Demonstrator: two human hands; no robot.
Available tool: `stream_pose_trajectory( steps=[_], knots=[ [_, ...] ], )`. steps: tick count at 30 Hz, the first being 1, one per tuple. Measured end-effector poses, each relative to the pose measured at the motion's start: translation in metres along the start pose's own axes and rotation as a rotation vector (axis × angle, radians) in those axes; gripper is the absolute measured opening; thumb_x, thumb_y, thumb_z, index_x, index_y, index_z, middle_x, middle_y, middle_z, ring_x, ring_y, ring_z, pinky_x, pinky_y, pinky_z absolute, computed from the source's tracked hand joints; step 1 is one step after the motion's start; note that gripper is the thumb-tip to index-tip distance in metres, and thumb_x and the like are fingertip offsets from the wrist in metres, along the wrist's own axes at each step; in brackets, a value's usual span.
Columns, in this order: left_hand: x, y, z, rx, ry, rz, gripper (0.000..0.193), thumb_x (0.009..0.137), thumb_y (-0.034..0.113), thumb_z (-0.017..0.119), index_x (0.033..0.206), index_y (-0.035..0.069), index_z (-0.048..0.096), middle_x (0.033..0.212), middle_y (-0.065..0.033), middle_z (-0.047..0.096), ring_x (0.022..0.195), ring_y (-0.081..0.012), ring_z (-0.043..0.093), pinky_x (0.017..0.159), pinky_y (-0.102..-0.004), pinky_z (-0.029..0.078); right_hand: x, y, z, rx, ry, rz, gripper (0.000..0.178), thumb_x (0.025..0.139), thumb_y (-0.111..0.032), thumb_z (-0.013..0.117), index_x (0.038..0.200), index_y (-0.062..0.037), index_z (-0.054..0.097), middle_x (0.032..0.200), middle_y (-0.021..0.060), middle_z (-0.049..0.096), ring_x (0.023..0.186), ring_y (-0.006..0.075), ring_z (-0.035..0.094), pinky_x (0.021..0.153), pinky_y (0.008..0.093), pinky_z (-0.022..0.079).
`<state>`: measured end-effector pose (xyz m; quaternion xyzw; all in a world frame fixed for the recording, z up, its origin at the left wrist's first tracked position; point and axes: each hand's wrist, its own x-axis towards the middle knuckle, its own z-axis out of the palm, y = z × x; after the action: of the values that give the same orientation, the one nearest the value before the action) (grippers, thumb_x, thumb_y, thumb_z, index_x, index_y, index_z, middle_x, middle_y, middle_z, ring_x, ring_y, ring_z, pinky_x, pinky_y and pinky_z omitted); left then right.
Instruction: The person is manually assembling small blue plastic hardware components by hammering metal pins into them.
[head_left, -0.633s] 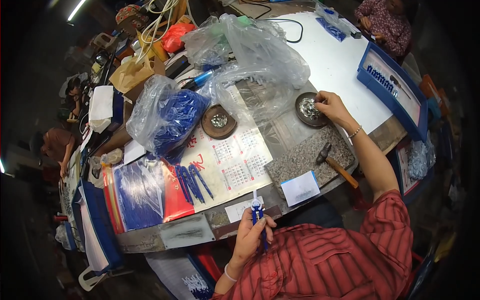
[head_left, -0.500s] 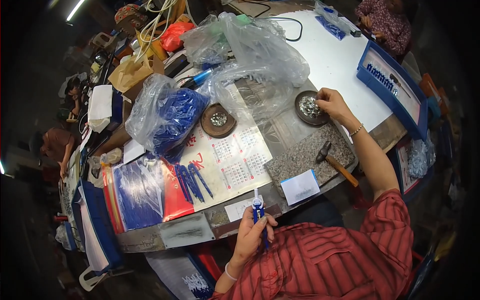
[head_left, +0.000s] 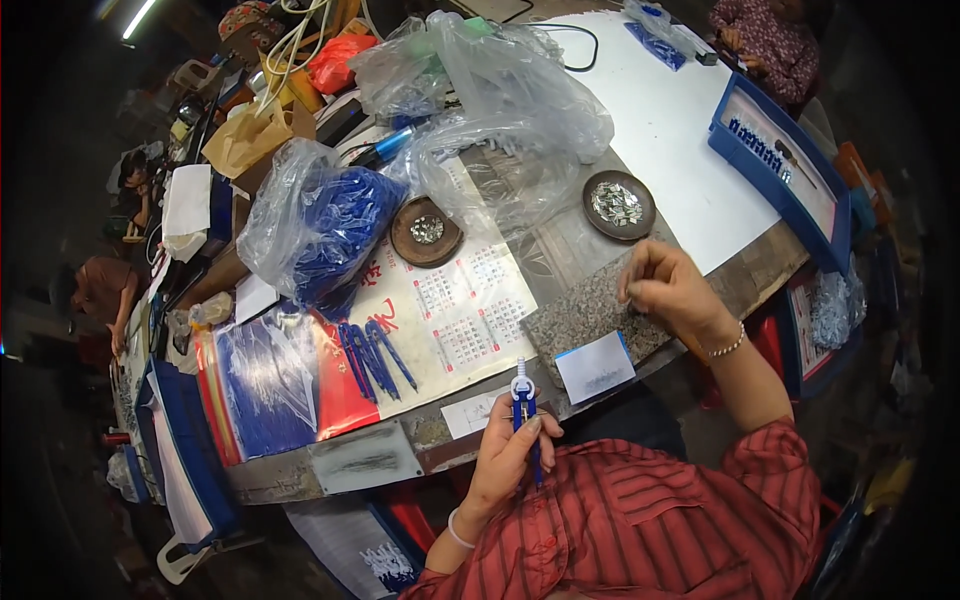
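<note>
In a dark room, a table [head_left: 270, 482] has a dish [head_left: 625, 233] behind a stone [head_left: 575, 318]. At the stone's near left, the left hand [head_left: 502, 452] grips a blue compass [head_left: 522, 406]. The right hand [head_left: 676, 295] curls over the stone; I can't tell what's held.

Blue tool [head_left: 525, 412]: there it was, slim and long, gripped in the left hand [head_left: 508, 452], standing close to upright!
White head [head_left: 521, 386]: rounded, it sat just above the left thumb, a ridged white stem [head_left: 521, 368] rising straight from it.
Lower end [head_left: 537, 472]: blue and narrow, it poked out below the left fingers.
Dark dish [head_left: 622, 237]: round, shallow, it lay just beyond the right hand [head_left: 672, 295], clear of it!
Silvery pieces [head_left: 616, 204]: small and loose, they crowded inside the dish; whether the bent right fingers pinched one was too hard to tell.
</note>
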<state>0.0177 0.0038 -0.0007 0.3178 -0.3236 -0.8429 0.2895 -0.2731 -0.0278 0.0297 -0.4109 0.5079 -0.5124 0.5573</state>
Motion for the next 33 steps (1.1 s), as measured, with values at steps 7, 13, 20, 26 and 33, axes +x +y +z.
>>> stream_pose_trajectory(
  steps=[7, 13, 20, 26, 33],
  knots=[
    [0.001, -0.001, 0.002, 0.018, -0.028, -0.016, 0.034, 0.095, 0.009, 0.043, 0.126, 0.003, 0.033, 0.088, -0.0152, 0.055, 0.059, -0.0151, 0.055, 0.054, -0.0250, 0.046, -0.025, -0.005, 0.033, -0.022, -0.115, 0.191, 0.012, 0.079, -0.002, 0.063, 0.085, -0.0044, 0.053, 0.076, 0.0049, 0.061, 0.057, 0.0052, 0.051, 0.052, 0.0171, 0.040],
    [-0.005, -0.002, 0.004, 0.022, -0.008, -0.016, 0.034, 0.095, 0.009, 0.043, 0.127, 0.002, 0.032, 0.088, -0.0149, 0.055, 0.059, -0.0146, 0.054, 0.054, -0.0246, 0.046, -0.030, 0.000, 0.054, 0.031, -0.157, 0.226, 0.015, 0.081, -0.003, 0.066, 0.093, -0.0030, 0.057, 0.077, 0.0009, 0.060, 0.064, 0.0031, 0.055, 0.054, 0.0160, 0.043],
    [-0.007, -0.005, 0.001, 0.024, -0.002, -0.015, 0.035, 0.095, 0.010, 0.043, 0.128, 0.002, 0.032, 0.089, -0.0142, 0.055, 0.059, -0.0144, 0.054, 0.054, -0.0244, 0.046, -0.033, 0.012, 0.065, 0.093, -0.224, 0.228, 0.015, 0.082, -0.006, 0.066, 0.094, -0.0027, 0.058, 0.079, 0.0008, 0.061, 0.062, 0.0022, 0.052, 0.053, 0.0157, 0.041],
    [-0.005, -0.007, -0.001, 0.006, -0.024, -0.013, 0.031, 0.096, 0.010, 0.042, 0.123, 0.001, 0.029, 0.089, -0.0131, 0.056, 0.060, -0.0117, 0.056, 0.054, -0.0232, 0.047, -0.034, 0.013, 0.073, 0.084, -0.263, 0.243, 0.012, 0.083, -0.004, 0.064, 0.094, -0.0014, 0.060, 0.081, 0.0021, 0.062, 0.062, 0.0027, 0.051, 0.054, 0.0161, 0.041],
    [-0.002, -0.013, -0.003, -0.006, -0.038, -0.023, 0.030, 0.097, 0.010, 0.040, 0.122, 0.001, 0.028, 0.090, -0.0123, 0.056, 0.061, -0.0111, 0.056, 0.056, -0.0226, 0.048, -0.036, 0.015, 0.077, 0.022, -0.247, 0.224, 0.013, 0.083, 0.001, 0.061, 0.096, 0.0016, 0.062, 0.083, 0.0025, 0.061, 0.064, 0.0036, 0.051, 0.057, 0.0176, 0.041]
  ],
)
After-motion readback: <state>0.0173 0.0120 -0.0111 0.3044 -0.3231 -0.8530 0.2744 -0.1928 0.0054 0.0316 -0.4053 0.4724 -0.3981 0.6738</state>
